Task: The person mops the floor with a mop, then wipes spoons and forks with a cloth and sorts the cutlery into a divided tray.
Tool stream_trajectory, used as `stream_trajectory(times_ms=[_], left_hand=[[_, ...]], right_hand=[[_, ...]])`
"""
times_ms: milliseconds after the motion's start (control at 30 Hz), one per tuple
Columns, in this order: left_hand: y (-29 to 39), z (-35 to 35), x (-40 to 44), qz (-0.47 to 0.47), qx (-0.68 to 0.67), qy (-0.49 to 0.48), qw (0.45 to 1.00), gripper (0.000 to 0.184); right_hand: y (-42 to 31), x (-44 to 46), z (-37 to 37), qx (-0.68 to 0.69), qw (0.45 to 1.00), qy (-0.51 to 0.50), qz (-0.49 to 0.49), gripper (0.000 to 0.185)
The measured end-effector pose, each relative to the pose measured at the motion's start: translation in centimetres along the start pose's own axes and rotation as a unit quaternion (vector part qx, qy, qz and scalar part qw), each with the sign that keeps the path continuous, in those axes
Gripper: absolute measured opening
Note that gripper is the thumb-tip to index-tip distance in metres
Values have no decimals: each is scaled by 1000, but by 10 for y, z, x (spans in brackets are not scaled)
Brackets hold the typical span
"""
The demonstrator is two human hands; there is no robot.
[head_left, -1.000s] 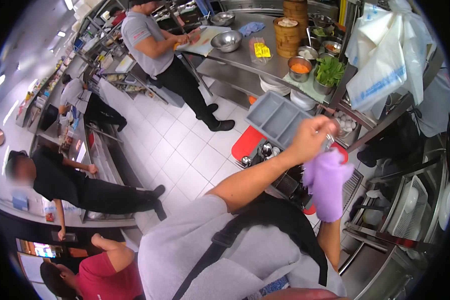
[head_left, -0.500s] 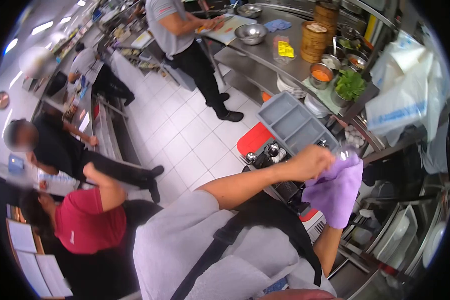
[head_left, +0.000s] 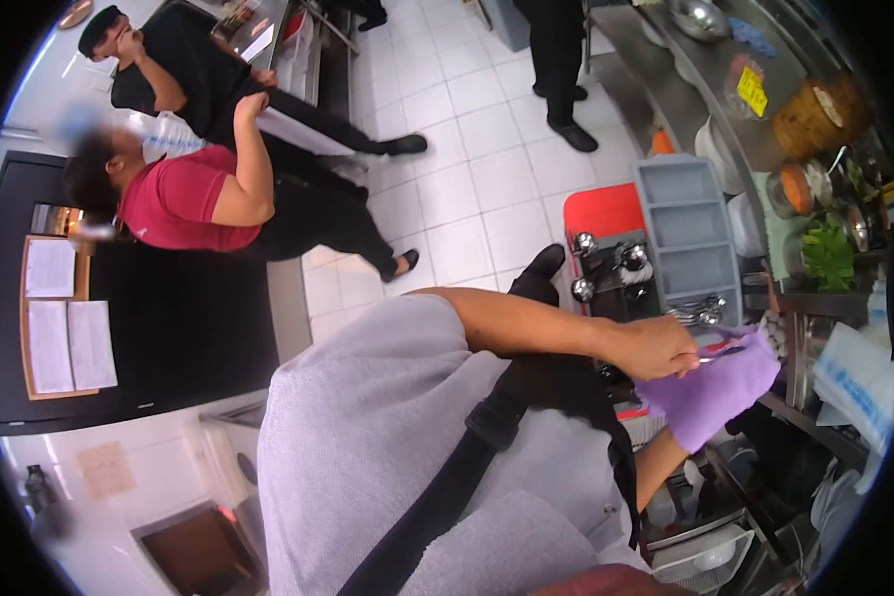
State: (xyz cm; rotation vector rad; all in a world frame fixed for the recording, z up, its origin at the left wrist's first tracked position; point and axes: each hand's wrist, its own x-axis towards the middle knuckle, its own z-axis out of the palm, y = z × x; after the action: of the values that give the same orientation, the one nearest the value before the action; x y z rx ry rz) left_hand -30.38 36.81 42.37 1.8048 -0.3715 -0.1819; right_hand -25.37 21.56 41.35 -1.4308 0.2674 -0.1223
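My left hand, bare, has its fingers closed around the end of a shiny metal utensil. The utensil's other part runs into a purple cloth. My right hand is covered by this cloth and grips it; only the forearm shows below. Just beyond my hands is a grey compartment tray, with several metal utensils in its nearest compartment. Left of the tray, ladles and other metal utensils stand in dark holders beside a red surface.
A steel counter at the upper right holds a bamboo steamer, sauce containers and green leaves. A person in a red shirt and one in black stand at the left. Plastic bags hang at the right.
The view has swung left and down, so the counter and tray appear turned. The person in red is now more fully in view. My left hand stays close to the cloth and the utensil.
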Motion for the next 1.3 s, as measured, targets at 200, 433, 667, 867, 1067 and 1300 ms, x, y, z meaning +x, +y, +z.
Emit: stream_trajectory(times_ms=[200,433,667,867,1067,1300], left_hand=[[-67,-5,16,9,138,124,983,20],[-177,-5,82,-125,101,58,985,34],[-302,77,170,-115,211,20,971,34],[-338,118,215,-153,269,-42,950,38],[-274,58,164,-74,193,83,975,30],[-239,69,25,-184,111,-237,947,25]], right_hand=[[-12,-20,53,-70,968,-124,-206,23],[-59,-33,-44,-466,853,-70,-226,26],[-59,-63,-65,-515,842,3,-163,24],[-44,-79,-85,-467,865,125,-133,25],[-62,-129,-153,-100,933,344,-46,38],[-96,-116,-192,-319,887,299,-146,42]])
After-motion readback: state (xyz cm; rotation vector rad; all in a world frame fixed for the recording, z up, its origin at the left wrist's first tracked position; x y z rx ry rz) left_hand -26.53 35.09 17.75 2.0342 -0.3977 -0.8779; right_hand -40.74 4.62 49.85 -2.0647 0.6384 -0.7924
